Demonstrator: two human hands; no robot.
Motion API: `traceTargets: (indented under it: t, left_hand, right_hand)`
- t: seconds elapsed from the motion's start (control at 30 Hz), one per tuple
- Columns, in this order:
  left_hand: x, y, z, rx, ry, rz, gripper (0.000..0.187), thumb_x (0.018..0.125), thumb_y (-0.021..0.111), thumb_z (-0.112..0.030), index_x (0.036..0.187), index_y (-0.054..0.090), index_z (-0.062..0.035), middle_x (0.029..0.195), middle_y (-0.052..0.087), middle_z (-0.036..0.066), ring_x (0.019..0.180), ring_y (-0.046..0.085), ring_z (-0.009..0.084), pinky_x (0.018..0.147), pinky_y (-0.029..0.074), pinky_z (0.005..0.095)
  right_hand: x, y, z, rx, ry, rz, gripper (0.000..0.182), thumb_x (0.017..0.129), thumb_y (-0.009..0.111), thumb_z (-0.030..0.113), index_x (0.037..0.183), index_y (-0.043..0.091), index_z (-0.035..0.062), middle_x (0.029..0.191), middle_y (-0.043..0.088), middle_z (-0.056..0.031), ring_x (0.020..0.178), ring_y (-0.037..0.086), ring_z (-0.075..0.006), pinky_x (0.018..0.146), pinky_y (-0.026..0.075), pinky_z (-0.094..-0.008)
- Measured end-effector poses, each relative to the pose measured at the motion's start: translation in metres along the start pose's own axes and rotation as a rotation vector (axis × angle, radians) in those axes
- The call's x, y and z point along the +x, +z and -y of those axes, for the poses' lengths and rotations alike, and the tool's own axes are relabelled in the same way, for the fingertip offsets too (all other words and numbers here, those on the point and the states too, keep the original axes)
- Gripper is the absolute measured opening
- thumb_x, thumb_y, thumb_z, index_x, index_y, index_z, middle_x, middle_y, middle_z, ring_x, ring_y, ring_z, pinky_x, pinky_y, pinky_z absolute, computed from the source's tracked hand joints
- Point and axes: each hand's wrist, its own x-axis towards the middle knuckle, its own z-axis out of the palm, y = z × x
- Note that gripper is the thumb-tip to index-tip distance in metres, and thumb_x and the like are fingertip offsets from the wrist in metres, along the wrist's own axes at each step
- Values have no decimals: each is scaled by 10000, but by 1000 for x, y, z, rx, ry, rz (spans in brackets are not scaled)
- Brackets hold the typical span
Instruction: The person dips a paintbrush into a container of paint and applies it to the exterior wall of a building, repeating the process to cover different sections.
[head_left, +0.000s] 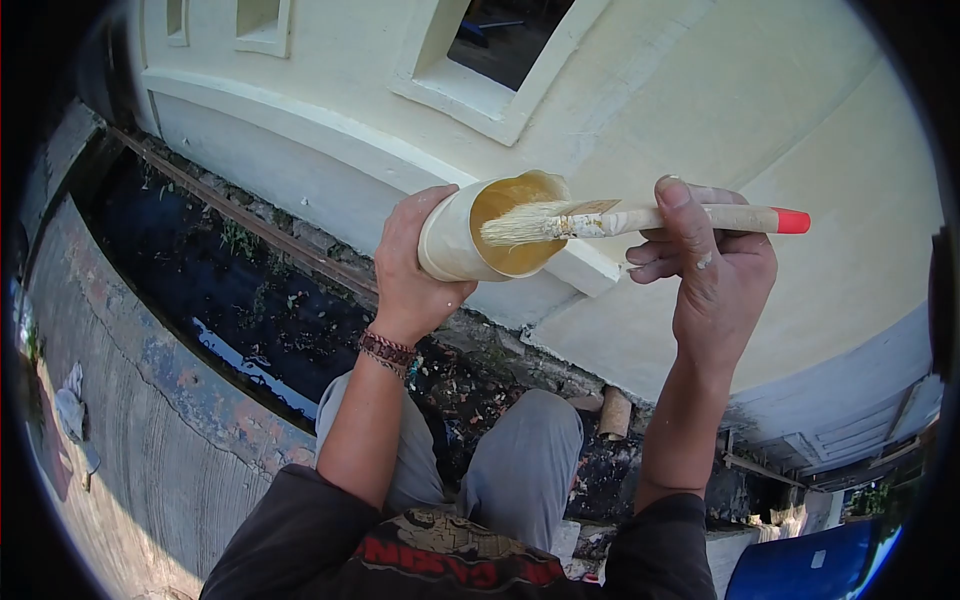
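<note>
Two hands were up in front of the cream wall. My left hand was wrapped around a cut plastic cup, tipped on its side with the open mouth turned toward my right; a thin coat of yellowish paint showed inside. My right hand gripped the wooden handle of a paintbrush, thumb on top, fingers curled beneath. The brush lay nearly level, red tip pointing right, pale bristles resting just inside the cup's mouth. Whether the bristles touched the paint, I could not tell. A woven bracelet sat on my left wrist. Below the cup ran a moulded ledge of the wall, with a window recess above. My knees in grey trousers were over a dark, littered ditch, edged on the left by a worn concrete curb.
</note>
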Motion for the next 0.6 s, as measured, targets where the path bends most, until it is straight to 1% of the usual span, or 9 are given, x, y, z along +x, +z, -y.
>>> traceTargets:
  t: [0.07,0.13,0.17,0.23,0.27,0.33,0.4,0.47,0.6]
  left_hand:
    - [-1,4,-1,18,20,1,818,556,863,-6,1309,543,-33,1229,635,115,1126,639,240,999,494,350]
    - [-2,9,-4,-29,13,-58,780,538,873,-33,1261,584,-81,1256,632,117,1155,609,320,1007,483,405]
    - [-3,12,-4,-25,12,-49,780,538,873,-33,1261,584,-81,1256,632,117,1155,609,320,1007,483,405]
    - [-5,16,-5,7,40,-125,814,573,909,-90,1304,552,-74,1273,621,127,1170,599,323,1020,472,409]
    - [-5,18,-4,13,40,-118,814,573,909,-90,1304,552,-74,1273,621,127,1170,599,323,1020,472,409]
    - [-7,23,1,8,198,-223,851,613,921,-142,1352,507,-65,1286,606,146,1186,586,334,1026,469,426]
    - [-8,24,-1,52,218,-245,867,631,922,-166,1371,484,-59,1296,595,159,1195,580,341,1029,468,433]
    - [-9,26,0,93,240,-269,884,650,924,-189,1390,460,-53,1307,583,171,1203,574,348,1032,466,440]
    - [-14,33,10,54,239,-322,909,666,923,-219,1410,430,-44,1335,552,188,1214,566,355,1025,473,444]
  right_hand:
    - [-3,6,1,-36,-44,43,327,815,855,181,927,673,-66,732,685,-110,559,656,-136,476,525,-219]
    - [-8,12,4,-156,-88,119,294,777,876,125,913,676,-44,742,688,-100,580,656,-114,479,525,-209]
    - [-9,15,5,-151,-80,115,294,777,876,125,913,676,-44,742,688,-100,580,656,-114,479,525,-209]
    - [-8,22,2,-262,-176,261,294,769,885,134,899,684,-37,737,694,-75,601,650,-94,511,500,-200]
    - [-5,25,-6,-209,-217,283,287,760,890,128,882,687,-34,733,697,-64,617,647,-83,532,479,-193]
    - [-2,28,-8,-227,-222,307,285,756,891,120,881,688,-36,739,700,-68,626,650,-84,539,480,-191]
    - [-1,29,-9,-246,-233,335,283,752,891,113,880,689,-39,745,703,-71,635,653,-85,545,481,-190]
    - [-1,29,-10,-307,-310,397,288,743,891,98,880,687,-53,761,710,-89,662,668,-91,559,500,-200]
    - [-1,33,-18,-272,-282,416,292,736,890,86,883,688,-66,775,716,-107,691,691,-113,591,540,-224]
